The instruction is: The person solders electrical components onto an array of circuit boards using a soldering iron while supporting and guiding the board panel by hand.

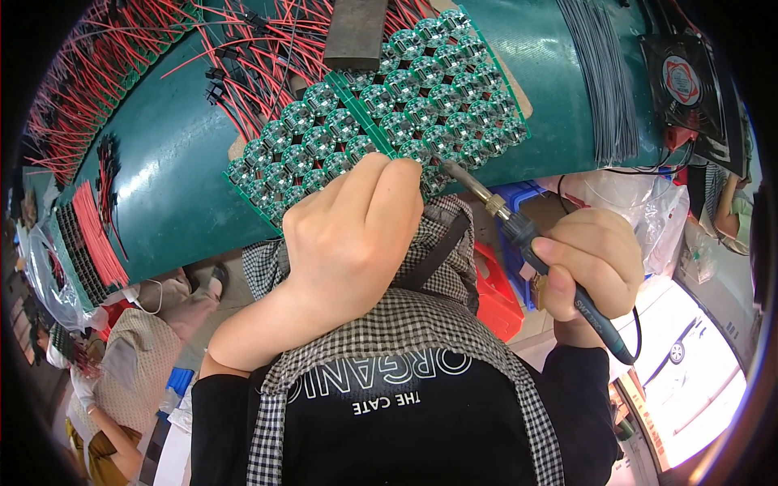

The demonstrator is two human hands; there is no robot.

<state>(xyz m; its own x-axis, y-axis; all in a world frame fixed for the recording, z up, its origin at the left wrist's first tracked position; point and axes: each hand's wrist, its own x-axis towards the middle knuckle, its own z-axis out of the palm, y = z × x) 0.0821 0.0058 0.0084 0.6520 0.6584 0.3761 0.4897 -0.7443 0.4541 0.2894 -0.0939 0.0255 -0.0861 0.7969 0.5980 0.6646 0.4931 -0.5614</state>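
A green panel of round circuit boards (442, 101) lies across the work table in front of me. My left hand (352, 231) is closed over its near edge, fingers pinched together; what they hold, if anything, is hidden beneath them. A soldering iron (512, 225) with a dark handle is gripped in my right hand (596, 263). Its tip points up and left and meets the near side of the panel, just right of my left fingers. Whether the tip touches a joint I cannot tell. A grey metal block (356, 34) rests at the panel's far edge.
Red and black wires (271, 40) heap behind the panel on the green mat (190, 190). Grey wires (600, 81) lie to the right, near a black fan (682, 81). Red wires (99, 235) sit at the left. A red stool (498, 296) stands below; another person (138, 364) sits lower left.
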